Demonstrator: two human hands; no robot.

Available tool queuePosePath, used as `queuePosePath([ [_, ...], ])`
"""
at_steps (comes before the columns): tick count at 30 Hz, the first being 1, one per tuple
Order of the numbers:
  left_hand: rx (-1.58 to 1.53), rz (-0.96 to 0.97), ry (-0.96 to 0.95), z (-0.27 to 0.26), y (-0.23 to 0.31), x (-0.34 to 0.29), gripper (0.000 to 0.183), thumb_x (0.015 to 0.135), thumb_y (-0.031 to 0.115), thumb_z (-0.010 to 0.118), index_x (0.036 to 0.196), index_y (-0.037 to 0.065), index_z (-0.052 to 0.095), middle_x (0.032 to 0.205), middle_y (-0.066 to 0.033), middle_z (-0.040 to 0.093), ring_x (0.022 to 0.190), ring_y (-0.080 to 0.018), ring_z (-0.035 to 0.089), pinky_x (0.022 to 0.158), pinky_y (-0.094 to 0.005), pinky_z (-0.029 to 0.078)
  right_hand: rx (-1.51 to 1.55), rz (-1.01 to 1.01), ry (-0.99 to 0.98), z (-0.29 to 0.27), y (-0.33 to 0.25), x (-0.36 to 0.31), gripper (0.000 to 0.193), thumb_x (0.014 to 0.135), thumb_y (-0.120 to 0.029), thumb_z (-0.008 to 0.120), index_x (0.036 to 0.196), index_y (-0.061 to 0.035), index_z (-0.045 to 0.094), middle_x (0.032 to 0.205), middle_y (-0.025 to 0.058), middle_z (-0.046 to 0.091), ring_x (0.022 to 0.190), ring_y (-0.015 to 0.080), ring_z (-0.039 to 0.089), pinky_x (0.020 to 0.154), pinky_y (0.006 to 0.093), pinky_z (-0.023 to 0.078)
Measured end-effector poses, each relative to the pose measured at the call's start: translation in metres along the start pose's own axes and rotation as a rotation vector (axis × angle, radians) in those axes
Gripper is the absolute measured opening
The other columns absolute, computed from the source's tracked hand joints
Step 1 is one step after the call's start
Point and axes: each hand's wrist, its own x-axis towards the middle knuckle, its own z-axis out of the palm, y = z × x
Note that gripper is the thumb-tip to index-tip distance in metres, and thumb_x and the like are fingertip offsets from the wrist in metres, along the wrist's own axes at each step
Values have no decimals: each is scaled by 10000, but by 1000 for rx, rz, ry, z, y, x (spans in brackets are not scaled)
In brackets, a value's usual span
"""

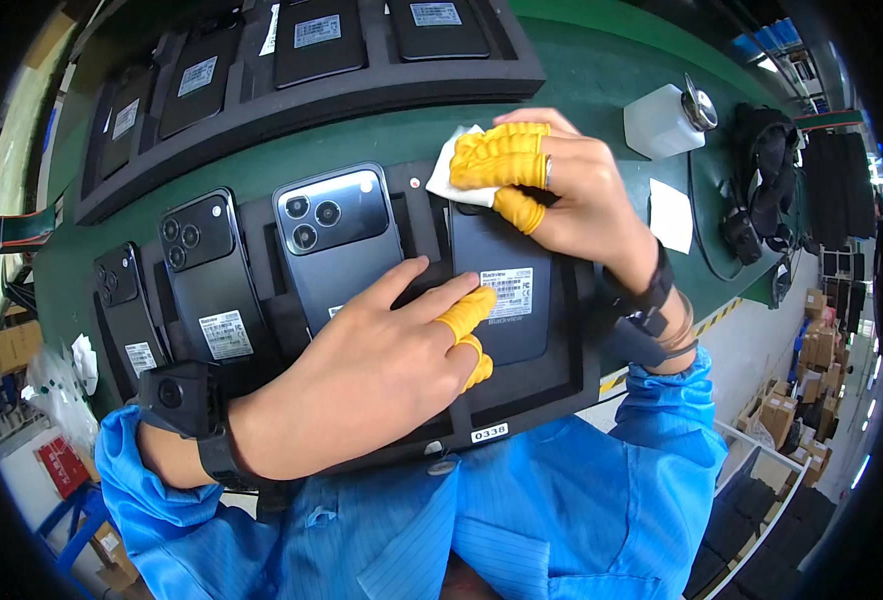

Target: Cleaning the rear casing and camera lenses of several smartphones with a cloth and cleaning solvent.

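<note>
A dark blue smartphone (502,245) lies back up in the rightmost slot of a black foam tray (572,340), with a white label on its lower half. My right hand (572,185), wearing yellow finger cots, grips a white wiping cloth (445,180) against the phone's upper end, which the hand and cloth mostly cover. Resting on the phone's left side and label is my left hand (402,345), fingers partly stretched and holding nothing; it has yellow cots too. To its left, another smartphone (337,240) shows its camera lenses, its lower part hidden by my left hand.
Two more smartphones (210,280) (127,310) fill slots further left. Beyond stands a second foam tray (362,85) holding several phones. On the green table (602,90) are a white pump bottle (665,122), a white paper (671,215) and a black cable (700,215).
</note>
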Motion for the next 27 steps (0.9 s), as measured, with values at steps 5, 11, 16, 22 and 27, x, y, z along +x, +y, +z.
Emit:
queuePosePath([
  [5, -31, -15, 29, 4, 2, 0, 193, 803, 196, 655, 718, 26, 623, 1156, -180, 639, 1214, -272, 546, 1044, -481, 386, -28, 23, -82, -17, -7, -12, 195, 684, -7, 691, 874, -49, 707, 880, 71, 713, 807, 257, 670, 889, 385, 489],
  [11, -25, 0, 19, 3, 0, 0, 185, 794, 191, 657, 712, 30, 620, 1159, -176, 639, 1208, -270, 553, 1041, -480, 393, -63, 101, -84, -35, -17, -37, 169, 687, -8, 682, 856, -26, 692, 855, 105, 701, 805, 276, 668, 876, 405, 478],
  [16, -25, -7, 24, 5, 0, -2, 174, 786, 176, 663, 700, 31, 619, 1143, -175, 646, 1222, -267, 547, 1045, -494, 394, 250, 311, 125, -42, -12, -42, 141, 793, 5, 676, 933, 21, 674, 939, 138, 704, 915, 276, 675, 893, 381, 487],
  [22, -60, -38, 57, 8, 1, -2, 166, 760, 170, 690, 690, 36, 623, 1132, -163, 655, 1228, -256, 545, 1048, -493, 399, 469, 434, 358, -46, 4, -39, 185, 851, 1, 652, 1028, 55, 651, 1039, 159, 684, 1005, 272, 654, 926, 370, 502],
  [27, -101, -64, 64, 8, 0, -1, 157, 760, 175, 688, 698, 40, 639, 1135, -139, 662, 1233, -246, 542, 1054, -491, 394, 516, 450, 443, -39, 18, -50, 203, 865, -3, 641, 1062, 45, 651, 1059, 159, 683, 1018, 264, 654, 941, 366, 496],
])
